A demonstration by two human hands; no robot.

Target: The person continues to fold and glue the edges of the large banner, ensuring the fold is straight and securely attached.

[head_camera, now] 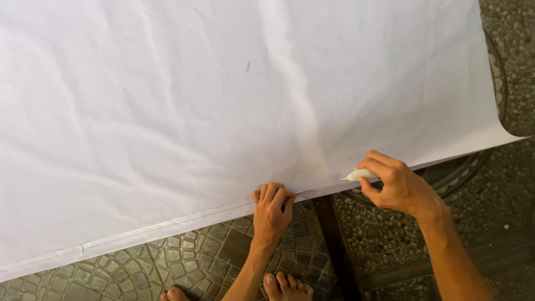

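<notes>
Pinching the near edge of the white sheet (223, 95), the left hand (271, 210) is closed on it, seemingly to keep it taut. Right of that, the right hand (397, 185) is curled around a small white piece (359, 174), pressed at the same edge. Below the sheet, patterned paving (184, 262) and bare toes (287, 285) are seen.

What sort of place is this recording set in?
Probably an outdoor patio or courtyard workspace: a pebbled floor, an ornate patterned table edge under a big white sheet, and bare feet below.
</notes>
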